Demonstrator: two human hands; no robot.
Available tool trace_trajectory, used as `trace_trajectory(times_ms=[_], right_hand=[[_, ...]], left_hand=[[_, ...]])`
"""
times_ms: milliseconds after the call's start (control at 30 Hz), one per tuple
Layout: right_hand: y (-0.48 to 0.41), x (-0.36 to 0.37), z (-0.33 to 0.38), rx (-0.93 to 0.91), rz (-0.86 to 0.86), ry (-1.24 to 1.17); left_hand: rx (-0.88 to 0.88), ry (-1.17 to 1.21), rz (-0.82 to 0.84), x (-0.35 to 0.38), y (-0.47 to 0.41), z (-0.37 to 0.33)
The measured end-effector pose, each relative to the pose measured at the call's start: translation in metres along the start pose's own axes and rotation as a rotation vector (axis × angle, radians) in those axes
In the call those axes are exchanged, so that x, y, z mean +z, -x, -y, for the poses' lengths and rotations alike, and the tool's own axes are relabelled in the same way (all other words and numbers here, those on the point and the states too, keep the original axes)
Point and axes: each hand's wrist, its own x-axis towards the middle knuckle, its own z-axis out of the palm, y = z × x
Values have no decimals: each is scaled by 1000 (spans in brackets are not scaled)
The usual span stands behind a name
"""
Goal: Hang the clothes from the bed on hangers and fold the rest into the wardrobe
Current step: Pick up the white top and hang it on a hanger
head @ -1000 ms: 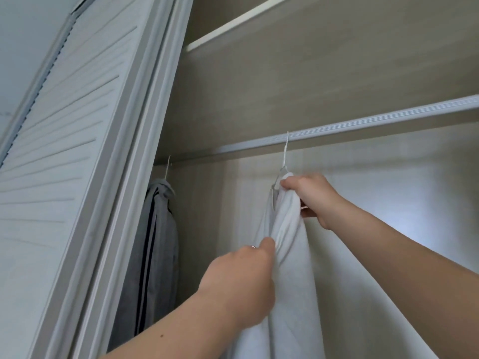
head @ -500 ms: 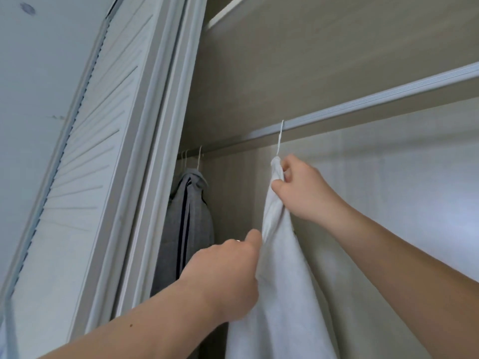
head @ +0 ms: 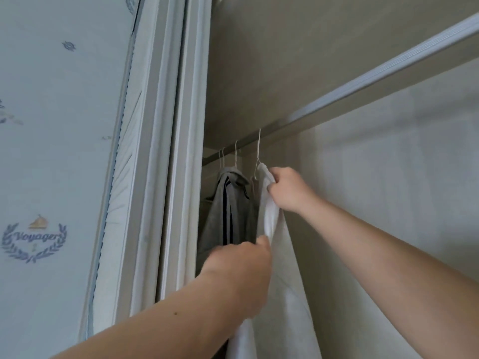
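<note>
A white garment [head: 285, 294] hangs from a thin white hanger [head: 258, 149] hooked on the wardrobe rail [head: 375, 81]. My right hand [head: 286, 189] grips the garment's top edge just under the hook. Lower down, my left hand [head: 241, 270] pinches the same garment's front edge. Left of it, a grey garment with dark stripes [head: 228, 211] hangs on its own hanger, close beside the white one.
The white louvred wardrobe door [head: 155, 151] stands at the left, with patterned wallpaper [head: 51, 177] beyond it. A wooden shelf [head: 311, 47] lies just above the rail. To the right of the white garment the rail is bare in front of the back panel [head: 401, 164].
The white garment and both hands have slid left along the rail, closer to the grey garment. My view has swung left, bringing the wallpaper into sight.
</note>
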Motion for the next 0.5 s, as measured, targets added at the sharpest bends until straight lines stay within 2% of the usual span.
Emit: trace_trajectory(times_ms=[200,367,500], right_hand=[[-23,41,-7,50,39,-109],[-21,57,-18,38,56,-240],[-3,48,-22,33,88,-310]], left_hand=[[-61,-171,59,-1,-5,3],[-92,-208,129,1,0,7],[-46,-257,94,4,9,3]])
